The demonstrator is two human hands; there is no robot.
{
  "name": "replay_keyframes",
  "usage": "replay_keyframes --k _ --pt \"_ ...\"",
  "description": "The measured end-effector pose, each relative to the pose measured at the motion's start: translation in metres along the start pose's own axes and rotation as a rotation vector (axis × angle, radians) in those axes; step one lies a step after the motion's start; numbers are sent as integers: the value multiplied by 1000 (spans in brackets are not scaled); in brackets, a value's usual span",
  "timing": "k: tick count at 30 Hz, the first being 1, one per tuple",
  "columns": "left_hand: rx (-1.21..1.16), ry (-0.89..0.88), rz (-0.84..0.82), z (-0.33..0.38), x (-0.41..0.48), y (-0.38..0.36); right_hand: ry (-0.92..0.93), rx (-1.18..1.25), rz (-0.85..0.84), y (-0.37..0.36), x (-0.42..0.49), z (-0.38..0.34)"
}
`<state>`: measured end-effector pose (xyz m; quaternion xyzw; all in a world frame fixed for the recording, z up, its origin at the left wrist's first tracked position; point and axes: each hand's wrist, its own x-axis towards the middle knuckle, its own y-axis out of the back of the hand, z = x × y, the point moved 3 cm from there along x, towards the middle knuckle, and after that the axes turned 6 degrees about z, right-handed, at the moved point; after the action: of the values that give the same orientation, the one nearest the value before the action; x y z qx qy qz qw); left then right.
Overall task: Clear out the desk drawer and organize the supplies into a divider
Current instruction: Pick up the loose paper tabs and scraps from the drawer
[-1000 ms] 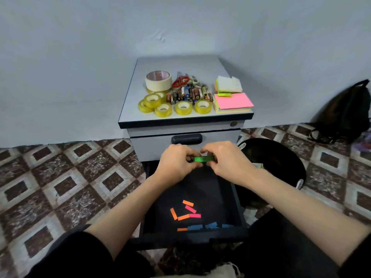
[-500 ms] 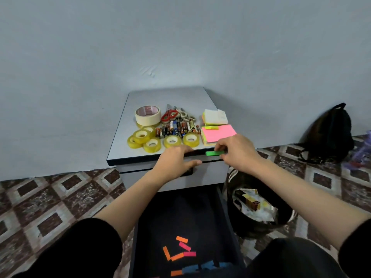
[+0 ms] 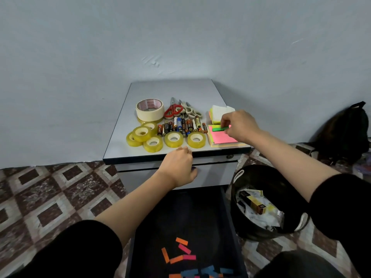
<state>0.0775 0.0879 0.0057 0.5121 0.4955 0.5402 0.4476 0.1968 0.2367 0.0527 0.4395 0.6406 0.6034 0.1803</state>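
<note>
Fingers (image 3: pixel 226 117) of my right hand (image 3: pixel 241 125) pinch the green sticky strips (image 3: pixel 220 128) just over the pink note pad (image 3: pixel 222 138) on the cabinet top (image 3: pixel 172 89), while my left hand (image 3: pixel 178 167) rests loose on its front edge holding nothing, so I should lay the strips flat and let go softly.

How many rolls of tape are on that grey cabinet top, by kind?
Large cream masking tape roll: 1
Small yellowish clear tape rolls: 6
Total: 7 visible; a yellow edge under the big roll may be another.
</note>
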Motion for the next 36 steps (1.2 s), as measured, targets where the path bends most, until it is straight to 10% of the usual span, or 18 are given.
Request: replay_keyframes --k 36 --pt "-188 25 95 -20 -26 -10 -51 232 12 -35 -93 -36"
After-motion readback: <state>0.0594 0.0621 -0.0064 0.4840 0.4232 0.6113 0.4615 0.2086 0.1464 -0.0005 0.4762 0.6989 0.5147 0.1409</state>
